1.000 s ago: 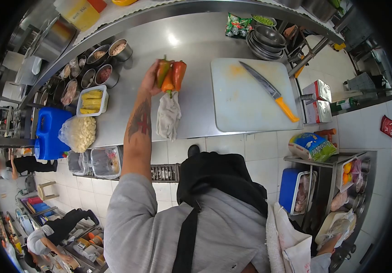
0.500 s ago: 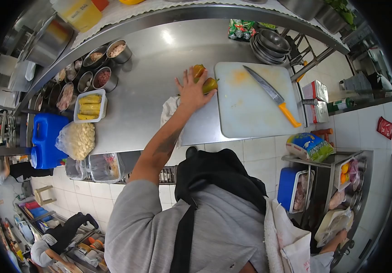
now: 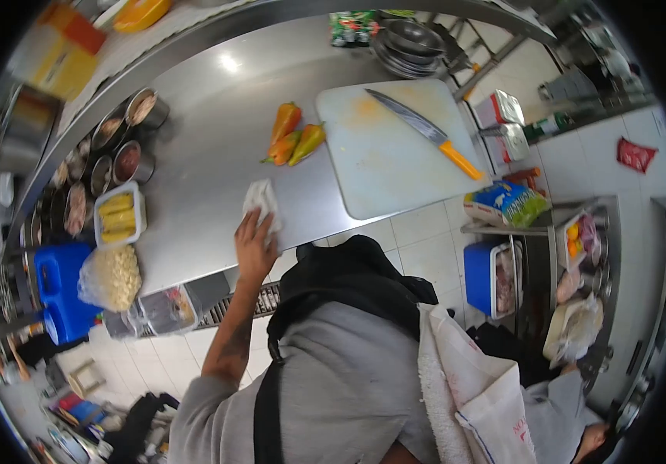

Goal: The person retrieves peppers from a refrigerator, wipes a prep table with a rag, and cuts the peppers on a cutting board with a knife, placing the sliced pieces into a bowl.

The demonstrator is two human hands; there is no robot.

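Note:
My left hand point(image 3: 256, 241) is at the front edge of the steel table point(image 3: 194, 170), its fingers closed on the near end of a white cloth point(image 3: 262, 199). The cloth lies on the table top. Beyond it are three peppers close together: an orange pepper point(image 3: 285, 121), a smaller orange pepper point(image 3: 282, 147) and a yellow-green pepper point(image 3: 307, 144). To their right is a white cutting board point(image 3: 379, 170), and a knife point(image 3: 426, 131) with a yellow handle lies across it. My right hand is out of view.
Metal containers point(image 3: 141, 108) of food, a tub of yellow pieces point(image 3: 119, 216) and a bag of pale pieces point(image 3: 112, 278) line the left side. Stacked bowls point(image 3: 410, 46) stand at the back. A co-worker's sleeve point(image 3: 553, 410) shows at lower right, near a side shelf point(image 3: 519, 230).
My left hand has left the peppers, moved toward the table's front edge and taken hold of the cloth. All three peppers are now uncovered. The view has shifted and tilted.

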